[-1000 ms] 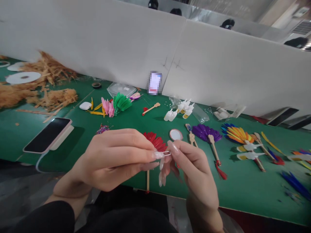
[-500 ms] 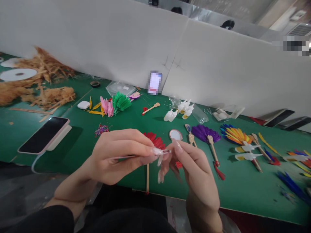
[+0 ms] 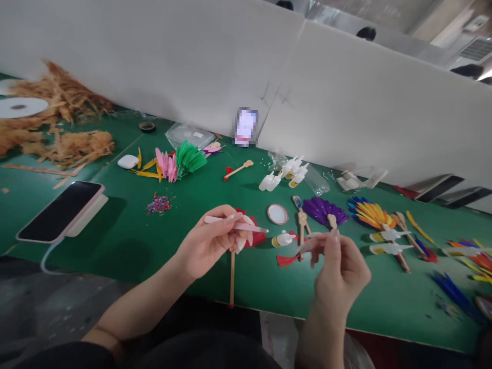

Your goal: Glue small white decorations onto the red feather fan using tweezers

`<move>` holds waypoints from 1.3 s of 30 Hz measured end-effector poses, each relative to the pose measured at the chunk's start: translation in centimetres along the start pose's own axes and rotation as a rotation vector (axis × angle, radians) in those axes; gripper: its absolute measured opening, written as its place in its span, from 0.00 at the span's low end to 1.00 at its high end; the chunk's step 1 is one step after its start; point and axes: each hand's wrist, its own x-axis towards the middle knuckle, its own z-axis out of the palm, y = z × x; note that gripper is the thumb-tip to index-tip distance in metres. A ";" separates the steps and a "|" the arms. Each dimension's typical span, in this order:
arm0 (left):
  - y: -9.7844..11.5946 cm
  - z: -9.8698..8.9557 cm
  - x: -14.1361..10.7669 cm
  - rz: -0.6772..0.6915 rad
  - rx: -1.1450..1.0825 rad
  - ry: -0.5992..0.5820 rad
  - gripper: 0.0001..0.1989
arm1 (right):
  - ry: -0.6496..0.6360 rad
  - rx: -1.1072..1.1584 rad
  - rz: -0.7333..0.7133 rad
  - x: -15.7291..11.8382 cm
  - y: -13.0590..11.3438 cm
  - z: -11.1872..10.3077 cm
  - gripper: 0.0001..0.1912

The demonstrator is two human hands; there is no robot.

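Left hand: fingers closed around pink tweezers — tips toward the right hand. Right hand: thumb pressed to forefinger; whether they grip anything cannot be told. Outward — red fan, partly behind the left hand; white bottle near it, on the green table.

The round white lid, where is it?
Head view, right of centre: the lid lies on the table between the red fan and purple fan, beyond a bottle.

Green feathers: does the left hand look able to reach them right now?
Likely yes: I see nothing blocking the left hand from the green feathers, though its fingers hold a slim pink tool.
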 end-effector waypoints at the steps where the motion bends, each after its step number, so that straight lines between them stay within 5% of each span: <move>1: -0.1 -0.1 0.0 -0.034 -0.040 0.020 0.08 | 0.091 -0.137 -0.028 0.2 1.5 -0.5 0.13; 4: -0.2 -0.3 0.1 -0.105 -0.146 0.056 0.08 | 0.083 -0.254 0.032 0.4 6.0 -2.0 0.23; 8: -0.6 -0.3 0.3 -0.157 -0.280 0.087 0.07 | -0.103 -0.340 0.170 -0.3 11.1 -2.6 0.41; 16: -1.5 0.0 0.5 -0.200 -0.380 0.171 0.04 | -0.328 -0.423 0.231 -0.9 14.7 -0.8 0.29; 27: -0.5 -0.1 0.0 -0.184 -0.474 0.267 0.01 | -0.440 -0.275 0.176 0.6 8.2 -1.5 0.24; 34: 0.3 0.3 0.2 -0.189 -0.535 0.361 0.20 | -0.518 -0.027 0.107 2.8 2.4 -1.1 0.23; 39: 0.9 0.6 0.5 -0.182 -0.537 0.434 0.23 | -0.406 0.223 0.146 4.0 -0.5 -0.8 0.17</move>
